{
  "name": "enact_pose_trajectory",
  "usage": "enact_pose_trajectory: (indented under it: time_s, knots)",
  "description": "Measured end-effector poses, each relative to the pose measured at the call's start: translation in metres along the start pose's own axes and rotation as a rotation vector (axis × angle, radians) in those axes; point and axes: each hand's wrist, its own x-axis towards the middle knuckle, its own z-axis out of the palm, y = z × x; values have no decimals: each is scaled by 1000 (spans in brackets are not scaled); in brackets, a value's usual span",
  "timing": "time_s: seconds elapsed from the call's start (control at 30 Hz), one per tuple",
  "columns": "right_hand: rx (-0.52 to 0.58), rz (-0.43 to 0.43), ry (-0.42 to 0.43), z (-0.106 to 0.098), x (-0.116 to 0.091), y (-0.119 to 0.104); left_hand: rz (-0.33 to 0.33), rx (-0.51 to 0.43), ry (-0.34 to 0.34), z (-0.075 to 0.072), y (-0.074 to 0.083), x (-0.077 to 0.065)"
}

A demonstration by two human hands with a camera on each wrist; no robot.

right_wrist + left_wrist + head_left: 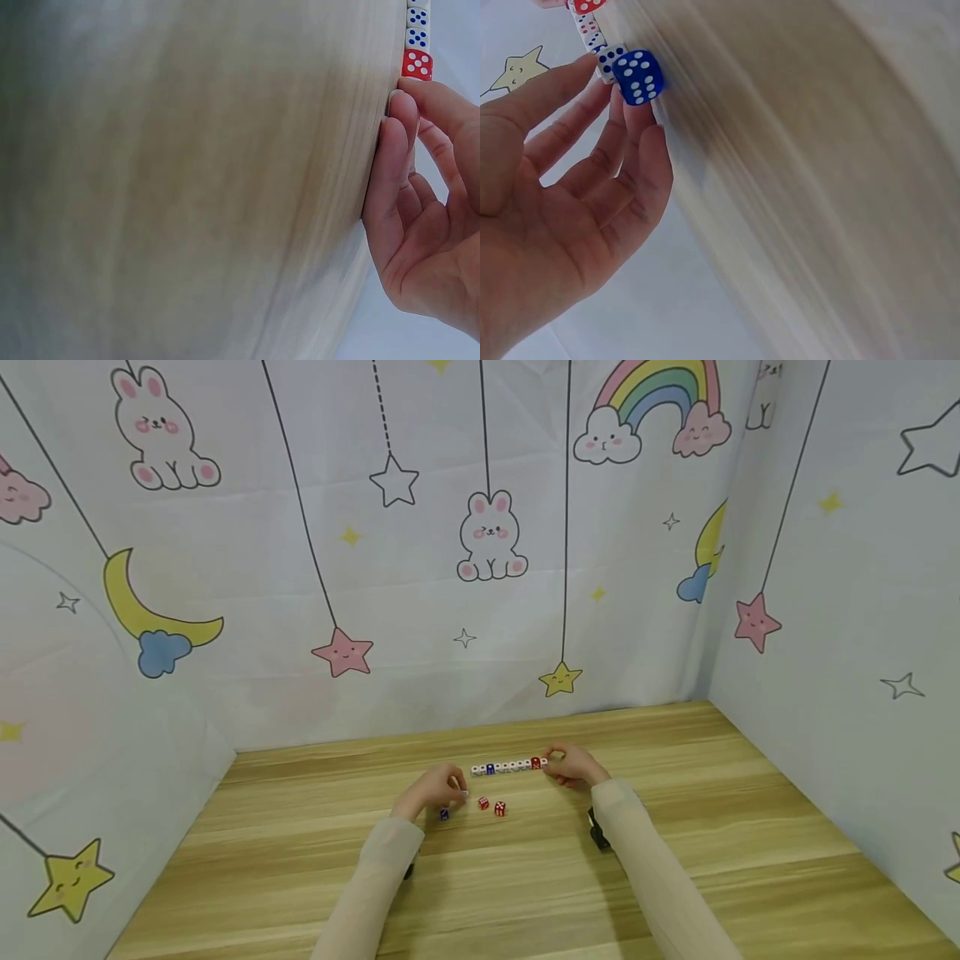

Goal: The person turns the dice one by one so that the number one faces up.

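Observation:
A row of small dice (512,767) lies on the table, mostly white, with a blue die (491,769) near its left end and a red die (536,763) near its right. My left hand (437,787) is nearer to me than the row and pinches a white die (609,63) by thumb and fingertips. Close to that hand sits a loose blue die (444,814), large in the left wrist view. At the row's right end, my right hand (573,765) holds the white end die (544,762), which its fingers cover in the right wrist view.
Two loose red dice, one (483,803) beside the other (500,808), lie in front of the row. Behind the wooden table (510,893) hangs a white printed cloth (420,585), with more cloth at both sides.

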Motion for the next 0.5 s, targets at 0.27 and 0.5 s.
enact_pose_trajectory:
  time_s: [0.27, 0.5]
  knots:
    - [6, 2, -9, -1, 2, 0, 71, -49, -40, -5, -5, -1]
    - [11, 7, -9, 0, 7, 5, 21, -2, -4, -2, -1, -3]
